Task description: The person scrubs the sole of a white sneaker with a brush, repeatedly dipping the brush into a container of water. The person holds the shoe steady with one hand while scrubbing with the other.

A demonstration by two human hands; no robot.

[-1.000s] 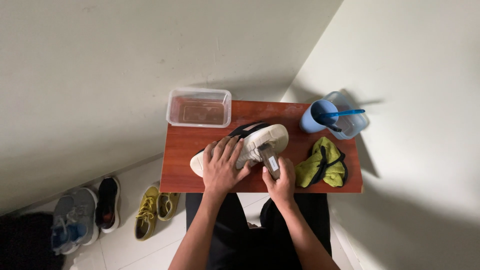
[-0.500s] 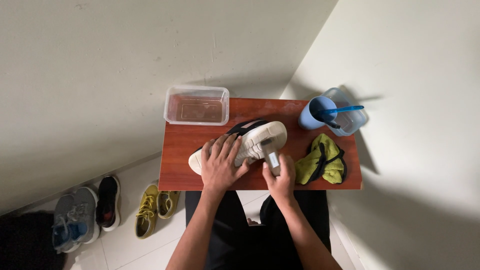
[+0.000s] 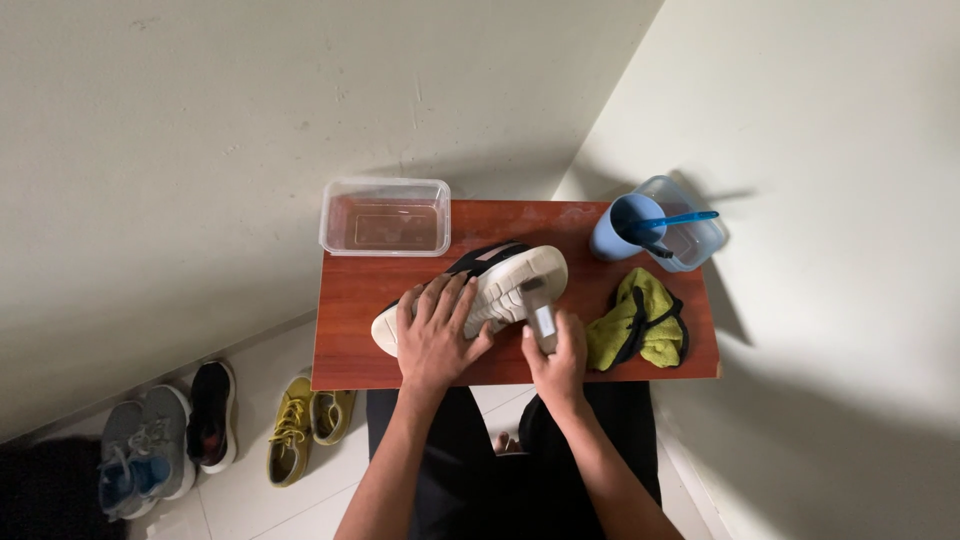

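Head view: shoe (image 3: 500, 285) under left fingers (image 3: 440, 305).

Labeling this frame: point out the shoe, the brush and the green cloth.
shoe (image 3: 520, 275): head view, on the pale sole near the toe.
brush (image 3: 541, 318): head view, on its grey handle above the right hand.
green cloth (image 3: 655, 315): head view, on the upper fold.

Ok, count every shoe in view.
6. One white-soled shoe lies on the table under the left hand. Five on the floor at left: two grey, one black, two yellow. More may be hidden.
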